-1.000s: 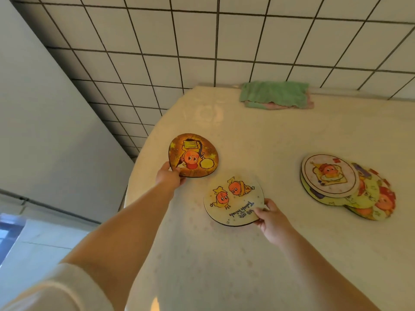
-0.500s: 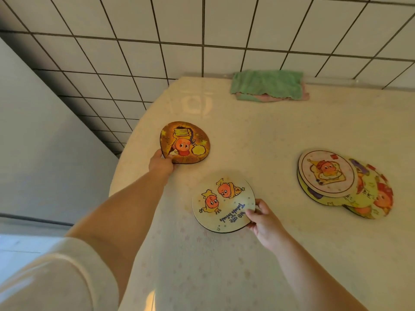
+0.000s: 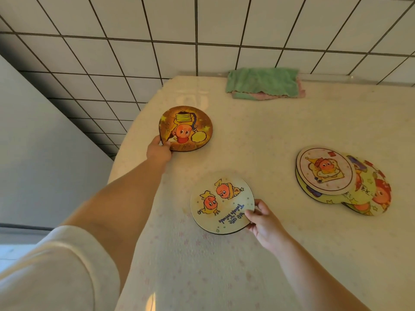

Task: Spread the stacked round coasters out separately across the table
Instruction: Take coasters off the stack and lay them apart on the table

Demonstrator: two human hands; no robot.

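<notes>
A dark orange round coaster [image 3: 186,129] lies flat near the table's left edge; my left hand [image 3: 158,151] pinches its near-left rim. A pale coaster with two orange figures and blue writing [image 3: 221,205] lies in the middle of the table, and my right hand [image 3: 261,221] grips its near-right rim, thumb on top. At the right sits a loose stack of coasters [image 3: 325,170], fanned out so that the lower ones [image 3: 370,194] stick out to the right.
A folded green cloth over a pink one [image 3: 262,83] lies at the table's [image 3: 280,131] far edge against the tiled wall. The table's rounded left edge drops off just left of the orange coaster.
Both hands have stayed on their coasters. The pale coaster has slid slightly toward me and the view has shifted; the stack has not moved.
</notes>
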